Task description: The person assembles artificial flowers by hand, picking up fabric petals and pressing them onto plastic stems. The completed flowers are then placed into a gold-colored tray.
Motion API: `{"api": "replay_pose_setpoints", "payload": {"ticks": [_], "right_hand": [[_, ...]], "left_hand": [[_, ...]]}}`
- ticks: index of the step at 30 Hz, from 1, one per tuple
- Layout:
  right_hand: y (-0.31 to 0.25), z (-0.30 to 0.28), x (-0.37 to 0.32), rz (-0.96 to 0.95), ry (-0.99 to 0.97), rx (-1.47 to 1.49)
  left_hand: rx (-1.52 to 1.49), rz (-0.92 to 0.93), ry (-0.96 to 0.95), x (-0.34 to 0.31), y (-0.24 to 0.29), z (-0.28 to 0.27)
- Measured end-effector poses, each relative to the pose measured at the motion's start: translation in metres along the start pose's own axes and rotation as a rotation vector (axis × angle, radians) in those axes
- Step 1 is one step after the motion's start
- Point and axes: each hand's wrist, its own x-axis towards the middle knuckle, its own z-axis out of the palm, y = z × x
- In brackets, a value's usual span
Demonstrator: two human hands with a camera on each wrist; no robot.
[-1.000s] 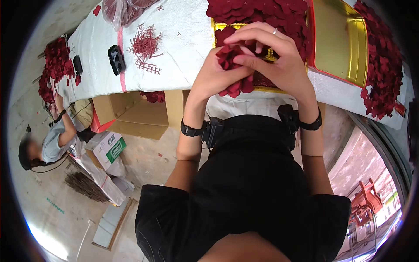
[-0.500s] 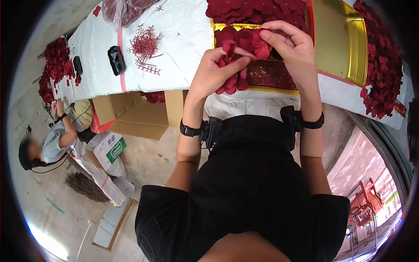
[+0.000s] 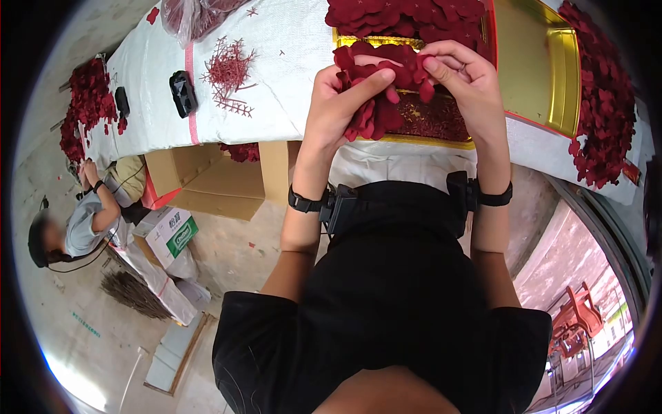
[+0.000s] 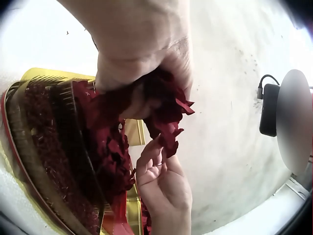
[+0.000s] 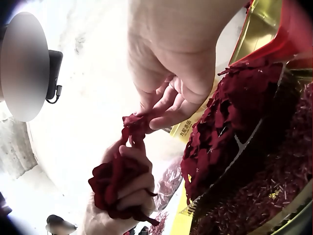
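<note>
Dark red cloth petals (image 3: 372, 119) fill the left hand (image 3: 332, 103), whose fingers curl round them with the thumb on top. The right hand (image 3: 476, 86) pinches a small red petal piece (image 3: 422, 67) between thumb and fingertips, just right of the left hand. In the right wrist view that piece (image 5: 134, 126) touches the left hand's fingertips, and the petal bunch (image 5: 117, 186) shows in the left palm. Below both hands is a gold-lined tray (image 3: 448, 143) with red petals (image 3: 414, 17) at its far side and small red bits (image 3: 438, 121) nearer.
An empty gold box (image 3: 531, 76) is right of the tray, with a petal heap (image 3: 607, 103) beyond. Left on the white cover (image 3: 283, 103) lie red cross-shaped scraps (image 3: 229, 72) and a black object (image 3: 184, 94). Cardboard box (image 3: 227, 183) below; another person (image 3: 93, 221) at far left.
The hands were together over the petals; they have since parted. The right hand has moved rightward with a petal piece between its fingertips, and the left hand's petals are more spread out.
</note>
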Motion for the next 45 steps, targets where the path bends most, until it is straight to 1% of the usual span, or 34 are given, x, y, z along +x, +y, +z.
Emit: {"api": "replay_pose_setpoints", "payload": {"ticks": [3, 6, 12, 15, 17, 18, 21, 23, 26, 29, 30, 32, 35, 38, 42, 45], "right_hand": [[0.004, -0.003, -0.001, -0.025, -0.01, -0.003], [0.007, -0.005, -0.001, -0.068, -0.016, 0.004], [0.005, -0.006, -0.002, -0.085, 0.011, 0.049], [0.01, -0.009, -0.002, -0.079, 0.049, 0.065], [0.012, -0.013, -0.002, -0.054, 0.074, 0.064], [0.012, -0.013, -0.003, -0.055, 0.078, 0.109], [0.007, -0.012, -0.006, -0.043, 0.097, 0.218], [0.001, -0.009, -0.007, -0.015, 0.121, 0.25], [-0.002, -0.011, -0.011, -0.025, 0.017, 0.415], [0.003, -0.01, -0.012, -0.034, 0.032, 0.353], [0.003, -0.01, -0.012, -0.036, 0.011, 0.363], [0.003, -0.01, -0.012, -0.042, -0.032, 0.385], [0.003, -0.007, -0.013, -0.038, -0.038, 0.362], [0.0, -0.007, -0.014, 0.052, -0.013, 0.453], [0.003, -0.01, -0.014, 0.032, -0.023, 0.411], [0.002, -0.01, -0.015, -0.001, -0.062, 0.445]], "left_hand": [[-0.08, -0.019, 0.081, 0.0, 0.002, 0.006], [-0.012, 0.033, 0.061, 0.0, 0.0, 0.001], [0.201, 0.092, 0.181, -0.006, 0.007, 0.006], [0.351, 0.273, 0.235, -0.005, 0.008, 0.013], [0.375, 0.33, 0.24, -0.005, 0.008, 0.013], [0.387, 0.357, 0.243, -0.005, 0.008, 0.013], [0.309, 0.235, 0.264, -0.008, 0.015, 0.015], [0.247, 0.216, 0.284, -0.006, 0.012, 0.012], [0.208, 0.235, 0.318, -0.003, 0.007, 0.01], [0.225, 0.26, 0.328, -0.002, 0.006, 0.009], [0.237, 0.265, 0.326, -0.002, 0.007, 0.009], [0.212, 0.25, 0.323, -0.002, 0.008, 0.009], [0.151, 0.249, 0.313, -0.001, 0.006, 0.007], [0.125, 0.251, 0.312, 0.0, 0.004, 0.005], [0.181, 0.255, 0.344, 0.001, 0.002, 0.006], [0.179, 0.212, 0.342, -0.001, 0.004, 0.008]]}}
